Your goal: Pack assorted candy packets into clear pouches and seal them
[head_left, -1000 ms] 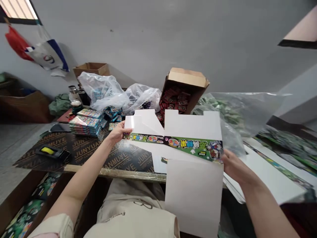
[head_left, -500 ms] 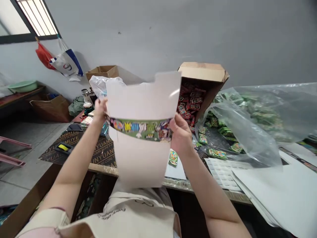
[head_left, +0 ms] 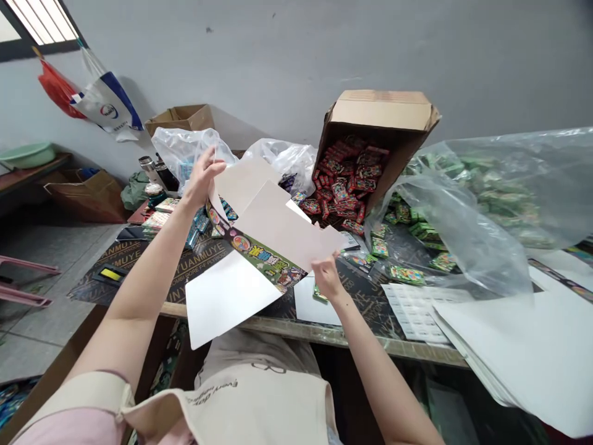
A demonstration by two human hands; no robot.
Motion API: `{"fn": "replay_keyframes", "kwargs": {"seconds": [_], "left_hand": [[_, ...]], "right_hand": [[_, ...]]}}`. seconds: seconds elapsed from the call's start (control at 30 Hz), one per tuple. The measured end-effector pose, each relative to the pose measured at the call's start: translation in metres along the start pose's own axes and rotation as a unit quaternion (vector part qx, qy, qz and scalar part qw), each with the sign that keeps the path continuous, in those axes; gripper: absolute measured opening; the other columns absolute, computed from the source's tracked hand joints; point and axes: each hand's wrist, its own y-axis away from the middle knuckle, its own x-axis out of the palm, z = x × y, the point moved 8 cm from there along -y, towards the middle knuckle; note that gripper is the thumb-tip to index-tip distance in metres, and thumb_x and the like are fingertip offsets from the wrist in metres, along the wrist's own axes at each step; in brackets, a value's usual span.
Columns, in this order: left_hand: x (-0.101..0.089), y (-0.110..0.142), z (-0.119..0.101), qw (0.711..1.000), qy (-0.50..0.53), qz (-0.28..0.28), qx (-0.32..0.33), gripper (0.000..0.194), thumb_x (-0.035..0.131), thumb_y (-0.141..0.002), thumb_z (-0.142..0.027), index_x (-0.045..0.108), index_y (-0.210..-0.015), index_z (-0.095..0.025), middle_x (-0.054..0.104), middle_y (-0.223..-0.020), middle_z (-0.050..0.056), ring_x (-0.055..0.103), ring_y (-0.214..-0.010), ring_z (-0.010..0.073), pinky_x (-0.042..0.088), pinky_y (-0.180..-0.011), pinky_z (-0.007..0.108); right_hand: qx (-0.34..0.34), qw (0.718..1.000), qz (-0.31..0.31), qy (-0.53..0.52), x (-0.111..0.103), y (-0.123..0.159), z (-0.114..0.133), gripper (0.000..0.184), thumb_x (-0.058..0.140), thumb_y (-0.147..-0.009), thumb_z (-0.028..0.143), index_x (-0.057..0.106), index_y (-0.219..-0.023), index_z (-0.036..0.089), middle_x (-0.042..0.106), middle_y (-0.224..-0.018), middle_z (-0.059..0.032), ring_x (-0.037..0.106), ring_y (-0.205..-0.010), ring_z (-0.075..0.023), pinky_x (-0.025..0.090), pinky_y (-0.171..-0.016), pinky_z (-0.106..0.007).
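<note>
A large white card sheet [head_left: 282,228] with a colourful printed band [head_left: 264,256] is between my hands, tilted and partly folded along that band. At its upper left edge, my left hand [head_left: 204,176] holds the card between thumb and fingers. My right hand [head_left: 328,277] is closed in a pinch on the lower right corner. Beneath the card, near my right hand, a small green packet [head_left: 319,293] rests on a white sheet [head_left: 308,309], partly hidden.
A tipped carton [head_left: 380,114] of red packets [head_left: 345,185] stands behind the card. To the right are a clear plastic bag [head_left: 482,241] with green packets, a sticker sheet [head_left: 417,312] and stacked white cards [head_left: 523,346]. A yellow-and-black cutter [head_left: 110,274] lies left on the table.
The card was held upright and nearly flat; now it is turned, tilted and folding along its band. My left hand rose a little, and my right hand went down and slightly left.
</note>
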Motion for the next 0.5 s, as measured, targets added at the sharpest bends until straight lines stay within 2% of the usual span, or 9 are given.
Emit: {"fn": "replay_keyframes", "kwargs": {"seconds": [0.07, 0.1, 0.17, 0.2, 0.23, 0.27, 0.33, 0.4, 0.5], "left_hand": [[0.025, 0.023, 0.028, 0.984, 0.087, 0.109, -0.108, 0.051, 0.056, -0.081, -0.04, 0.055, -0.118, -0.004, 0.064, -0.107, 0.01, 0.061, -0.108, 0.027, 0.045, -0.093, 0.049], [0.036, 0.041, 0.039, 0.969, 0.122, 0.145, -0.156, 0.051, 0.055, -0.08, -0.042, 0.057, -0.116, -0.006, 0.066, -0.104, 0.01, 0.062, -0.105, 0.0276, 0.047, -0.091, 0.047], [0.051, 0.079, 0.055, 0.945, 0.182, 0.166, -0.217, 0.052, 0.057, -0.076, -0.048, 0.061, -0.11, -0.009, 0.068, -0.102, 0.011, 0.063, -0.102, 0.0308, 0.05, -0.087, 0.045], [0.056, 0.099, 0.063, 0.935, 0.204, 0.163, -0.238, 0.055, 0.059, -0.073, -0.051, 0.063, -0.109, -0.01, 0.068, -0.104, 0.012, 0.062, -0.103, 0.0325, 0.05, -0.087, 0.044], [0.06, 0.118, 0.07, 0.928, 0.222, 0.161, -0.253, 0.059, 0.06, -0.07, -0.054, 0.064, -0.108, -0.011, 0.067, -0.108, 0.012, 0.061, -0.106, 0.034, 0.049, -0.089, 0.044], [0.061, 0.136, 0.077, 0.924, 0.239, 0.151, -0.259, 0.063, 0.06, -0.068, -0.058, 0.064, -0.11, -0.011, 0.066, -0.112, 0.012, 0.059, -0.111, 0.0349, 0.047, -0.093, 0.043], [0.059, 0.165, 0.089, 0.924, 0.256, 0.123, -0.256, 0.07, 0.058, -0.067, -0.063, 0.062, -0.116, -0.013, 0.063, -0.122, 0.012, 0.052, -0.12, 0.0351, 0.043, -0.1, 0.042], [0.047, 0.185, 0.1, 0.933, 0.256, 0.086, -0.236, 0.077, 0.057, -0.068, -0.067, 0.057, -0.125, -0.016, 0.059, -0.13, 0.009, 0.046, -0.128, 0.0334, 0.039, -0.105, 0.04], [0.023, 0.203, 0.118, 0.94, 0.254, 0.036, -0.226, 0.09, 0.046, -0.067, -0.083, 0.052, -0.132, -0.021, 0.057, -0.132, 0.008, 0.043, -0.131, 0.031, 0.04, -0.105, 0.039]], "right_hand": [[0.055, 0.998, -0.03, -0.024, 0.001, 0.003, -0.02, 0.086, 0.005, -0.084, 0.076, 0.045, -0.137, 0.021, 0.047, -0.14, -0.0142, 0.026, -0.141, -0.0299, 0.017, -0.113, -0.055], [0.07, 0.995, -0.065, -0.021, -0.003, 0.004, -0.024, 0.083, 0.007, -0.086, 0.074, 0.039, -0.141, 0.021, 0.043, -0.143, -0.0142, 0.026, -0.141, -0.0286, 0.019, -0.113, -0.053], [0.069, 0.986, -0.152, 0.019, -0.013, 0.005, -0.015, 0.079, 0.027, -0.087, 0.072, 0.026, -0.147, 0.021, 0.034, -0.149, -0.0146, 0.024, -0.142, -0.0284, 0.02, -0.112, -0.052], [0.052, 0.982, -0.177, 0.044, -0.015, 0.003, -0.005, 0.082, 0.039, -0.085, 0.07, 0.024, -0.148, 0.02, 0.035, -0.148, -0.0149, 0.025, -0.141, -0.0294, 0.021, -0.111, -0.051], [0.03, 0.983, -0.168, 0.066, -0.01, 0.0, 0.007, 0.083, 0.047, -0.082, 0.068, 0.027, -0.147, 0.02, 0.039, -0.145, -0.015, 0.029, -0.139, -0.0307, 0.023, -0.11, -0.051], [0.008, 0.99, -0.119, 0.082, 0.003, -0.005, 0.017, 0.078, 0.051, -0.081, 0.066, 0.035, -0.143, 0.021, 0.048, -0.138, -0.0146, 0.038, -0.133, -0.0315, 0.026, -0.108, -0.049], [-0.012, 0.992, 0.071, 0.103, 0.05, -0.011, 0.03, 0.058, 0.043, -0.087, 0.062, 0.058, -0.125, 0.02, 0.066, -0.112, -0.0129, 0.057, -0.112, -0.0302, 0.036, -0.099, -0.045], [0.016, 0.955, 0.27, 0.121, 0.101, -0.001, 0.028, 0.057, 0.029, -0.094, 0.057, 0.07, -0.101, 0.019, 0.071, -0.091, -0.0118, 0.064, -0.091, -0.0275, 0.042, -0.087, -0.039], [0.085, 0.881, 0.449, 0.12, 0.153, 0.023, 0.017, 0.069, 0.019, -0.095, 0.058, 0.072, -0.087, 0.015, 0.072, -0.089, -0.0141, 0.065, -0.084, -0.0272, 0.044, -0.075, -0.035]]}}
